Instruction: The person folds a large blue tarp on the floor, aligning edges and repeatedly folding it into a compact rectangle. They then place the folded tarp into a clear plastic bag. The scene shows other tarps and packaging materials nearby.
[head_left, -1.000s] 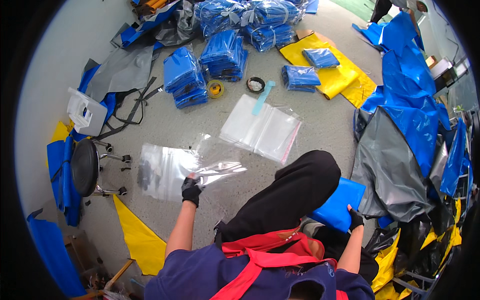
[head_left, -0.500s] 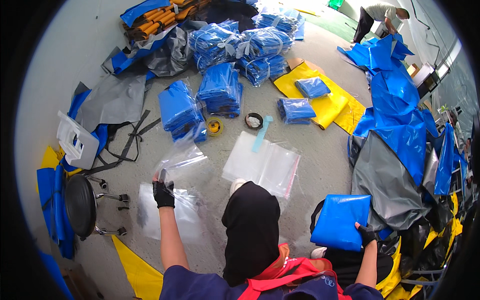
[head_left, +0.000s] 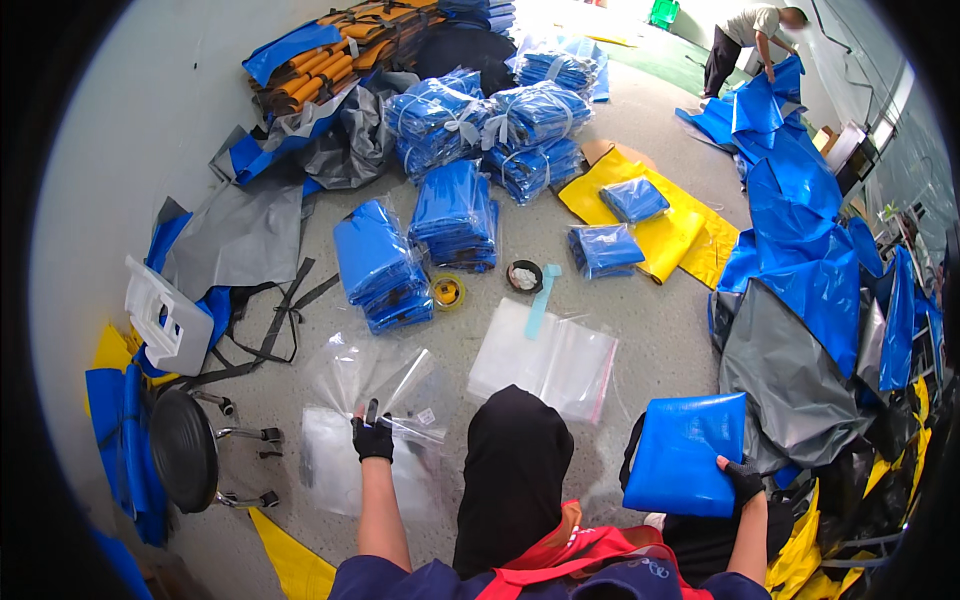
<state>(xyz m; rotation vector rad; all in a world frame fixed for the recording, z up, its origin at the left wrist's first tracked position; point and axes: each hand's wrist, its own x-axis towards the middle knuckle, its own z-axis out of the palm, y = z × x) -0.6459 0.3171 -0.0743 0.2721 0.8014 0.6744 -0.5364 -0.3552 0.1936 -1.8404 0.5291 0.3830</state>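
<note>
My left hand (head_left: 373,438), in a black fingerless glove, pinches the edge of a clear plastic bag (head_left: 352,372) that fans out ahead of it. Under that hand lies a stack of clear bags (head_left: 328,455) on the floor. At the right, my right hand (head_left: 742,481), gloved alike, grips the side of a folded blue tarpaulin piece (head_left: 684,452). It rests by my right leg, with a dark strap showing at its left edge. A second pile of clear bags (head_left: 540,358) lies ahead of my knee, crossed by a light-blue strip (head_left: 540,305).
Bagged blue bundles (head_left: 455,215) stand in stacks ahead, near a tape roll (head_left: 448,292). A black wheeled stool (head_left: 183,450) is at left. Blue and grey sheeting (head_left: 790,370) heaps along the right. A person (head_left: 745,45) bends over its far end.
My left hand has drawn the clear bag back and rightward over the stack; the bag has spread wider. My right hand keeps hold of the blue tarpaulin piece. The far person has straightened somewhat, lifting sheeting.
</note>
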